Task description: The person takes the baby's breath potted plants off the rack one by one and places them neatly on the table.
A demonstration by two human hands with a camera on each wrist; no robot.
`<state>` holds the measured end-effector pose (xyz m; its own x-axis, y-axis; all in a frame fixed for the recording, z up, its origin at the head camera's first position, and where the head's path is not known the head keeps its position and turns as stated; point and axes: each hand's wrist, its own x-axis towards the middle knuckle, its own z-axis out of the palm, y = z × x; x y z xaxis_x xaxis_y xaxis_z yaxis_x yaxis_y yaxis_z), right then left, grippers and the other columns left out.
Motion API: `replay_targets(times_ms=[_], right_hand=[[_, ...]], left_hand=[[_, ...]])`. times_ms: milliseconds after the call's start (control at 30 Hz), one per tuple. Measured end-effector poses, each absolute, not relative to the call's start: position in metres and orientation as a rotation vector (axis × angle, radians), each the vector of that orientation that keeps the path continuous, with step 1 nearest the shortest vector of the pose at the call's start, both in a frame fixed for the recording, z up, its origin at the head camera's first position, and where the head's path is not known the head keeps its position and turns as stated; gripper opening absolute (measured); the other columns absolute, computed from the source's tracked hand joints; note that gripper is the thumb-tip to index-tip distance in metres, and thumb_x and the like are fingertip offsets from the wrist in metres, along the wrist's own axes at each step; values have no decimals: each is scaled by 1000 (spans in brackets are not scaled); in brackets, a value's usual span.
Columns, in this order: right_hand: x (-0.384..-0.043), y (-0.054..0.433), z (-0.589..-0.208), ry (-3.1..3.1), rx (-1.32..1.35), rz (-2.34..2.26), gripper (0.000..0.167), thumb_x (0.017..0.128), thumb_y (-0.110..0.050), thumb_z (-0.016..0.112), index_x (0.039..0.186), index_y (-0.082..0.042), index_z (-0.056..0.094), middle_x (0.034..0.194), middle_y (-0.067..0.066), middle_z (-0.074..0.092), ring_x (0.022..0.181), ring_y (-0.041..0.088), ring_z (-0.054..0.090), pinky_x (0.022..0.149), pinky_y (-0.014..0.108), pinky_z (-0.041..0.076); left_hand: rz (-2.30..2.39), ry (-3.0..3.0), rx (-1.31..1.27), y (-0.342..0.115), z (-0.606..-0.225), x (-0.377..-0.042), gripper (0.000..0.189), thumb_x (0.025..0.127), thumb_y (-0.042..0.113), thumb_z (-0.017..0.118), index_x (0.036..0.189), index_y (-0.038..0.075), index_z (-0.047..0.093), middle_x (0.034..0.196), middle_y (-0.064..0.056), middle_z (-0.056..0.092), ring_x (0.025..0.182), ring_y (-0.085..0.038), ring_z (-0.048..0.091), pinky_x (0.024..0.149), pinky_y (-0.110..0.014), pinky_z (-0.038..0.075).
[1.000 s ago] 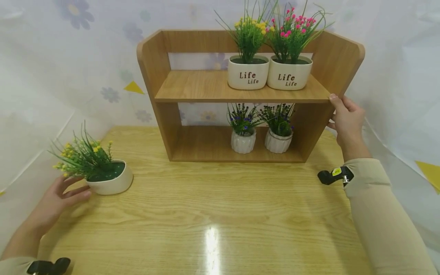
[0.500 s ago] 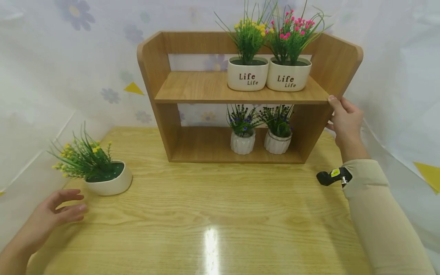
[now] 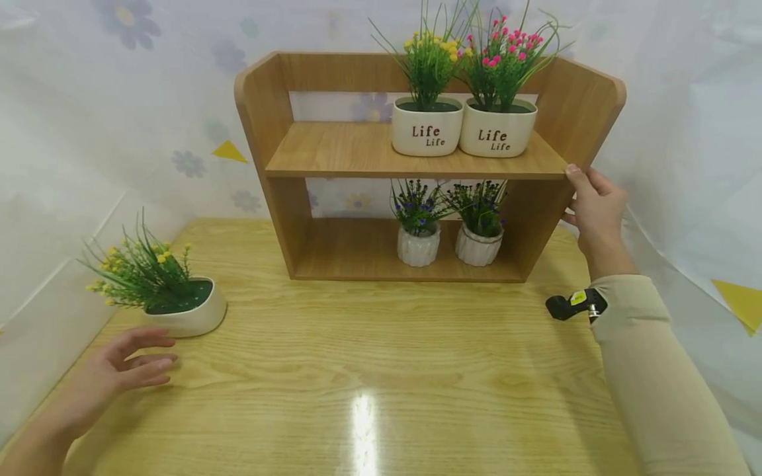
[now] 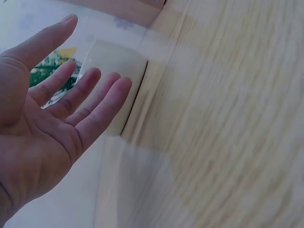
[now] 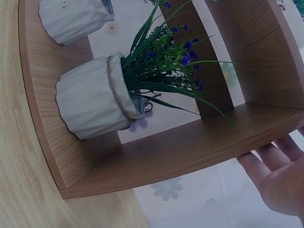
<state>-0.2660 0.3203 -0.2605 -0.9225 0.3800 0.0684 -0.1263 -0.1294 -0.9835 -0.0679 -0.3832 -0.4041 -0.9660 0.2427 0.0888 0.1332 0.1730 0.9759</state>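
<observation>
At the table's left, a white oval pot with yellow artificial flowers (image 3: 199, 317) stands on the wood surface. My left hand (image 3: 116, 370) is just in front of it, fingers relaxed and apart, holding nothing; in the left wrist view the palm shows bare, with the pot (image 4: 114, 59) behind the fingers. My right hand (image 3: 598, 208) grips the right side panel of a two-tier wooden shelf (image 3: 339, 149), thumb at the front edge by the upper board. Its fingers (image 5: 268, 156) lie along the panel's outer side in the right wrist view.
Two oval "Life" pots, one with yellow flowers (image 3: 426, 132) and one with pink flowers (image 3: 497, 135), stand on the upper board's right half. Below them are two small ribbed white pots (image 3: 419, 248) with purple-blue flowers. Patterned sheeting (image 3: 149, 119) hangs behind and beside the table (image 3: 387, 344).
My left hand has let go of the yellow-flowered pot, drawn back toward the front, then shifted slightly right. The right hand keeps its grip on the shelf, which stays in place.
</observation>
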Motion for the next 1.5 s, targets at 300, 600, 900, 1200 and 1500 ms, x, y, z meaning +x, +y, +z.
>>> replay_targets(times_ms=[300,600,900,1200,1500], right_hand=[[-265,320,-259,-1846,-283,2094,51,89,-44,76,135,-26,66,144,4,56,134,33,49,66,22,57],[-265,320,-260,-1820,-294,2103,49,87,-42,79,131,-23,70,135,5,61,126,29,57,63,23,58],[-264,321,-262,-1824,-267,2082,52,88,-42,78,136,-23,66,135,5,61,128,32,55,63,23,58],[-261,319,-264,-1810,-237,2063,51,89,-41,77,133,-18,68,130,6,63,124,30,58,64,23,59],[-261,321,-264,-1798,-231,2062,51,88,-40,78,133,-18,68,126,6,65,119,28,61,63,25,59]], left_hand=[[1881,2272,483,-342,-397,-80,48,98,-12,54,144,-4,42,131,-1,59,114,-17,65,83,-42,59],[1831,2245,562,-304,-393,-102,49,98,-7,57,145,2,44,136,3,57,117,-22,64,84,-45,59],[1886,2176,617,-268,-381,-126,46,98,-5,60,142,2,47,135,-5,56,116,-23,64,85,-46,59],[1906,2157,603,-236,-372,-145,49,97,1,64,142,-6,44,136,-5,56,118,-25,63,86,-47,58],[1958,2143,630,-203,-360,-170,50,97,2,66,142,-1,44,141,-12,49,123,-31,59,88,-42,58]])
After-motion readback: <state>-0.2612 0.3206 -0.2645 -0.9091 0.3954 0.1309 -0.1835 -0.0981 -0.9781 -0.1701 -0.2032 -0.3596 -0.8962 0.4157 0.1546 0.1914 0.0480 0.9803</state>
